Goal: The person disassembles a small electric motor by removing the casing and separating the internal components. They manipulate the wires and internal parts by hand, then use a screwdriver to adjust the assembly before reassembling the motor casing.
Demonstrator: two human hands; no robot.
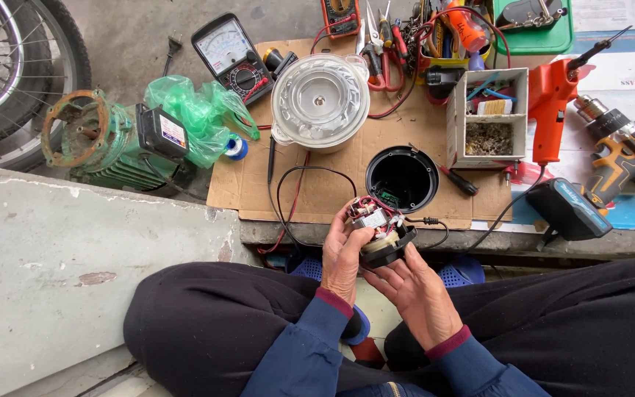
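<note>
I hold a small electric motor unit [378,229] over my lap, with red wires and a white part on top and a black round base below. My left hand [343,259] grips its left side. My right hand [414,292] supports it from below and from the right. A black cord [310,170] loops from it over the cardboard. Just beyond it lies a black round housing [403,178], open side up. A clear plastic blender jar [320,100] stands on the cardboard further back.
On the cardboard sheet [336,192] and beside it: an analog multimeter [231,55], pliers [378,45], a white parts box [488,117], an orange soldering gun [550,110], a cordless drill [622,154]. A green motor [108,141] and a bike wheel [9,66] sit left.
</note>
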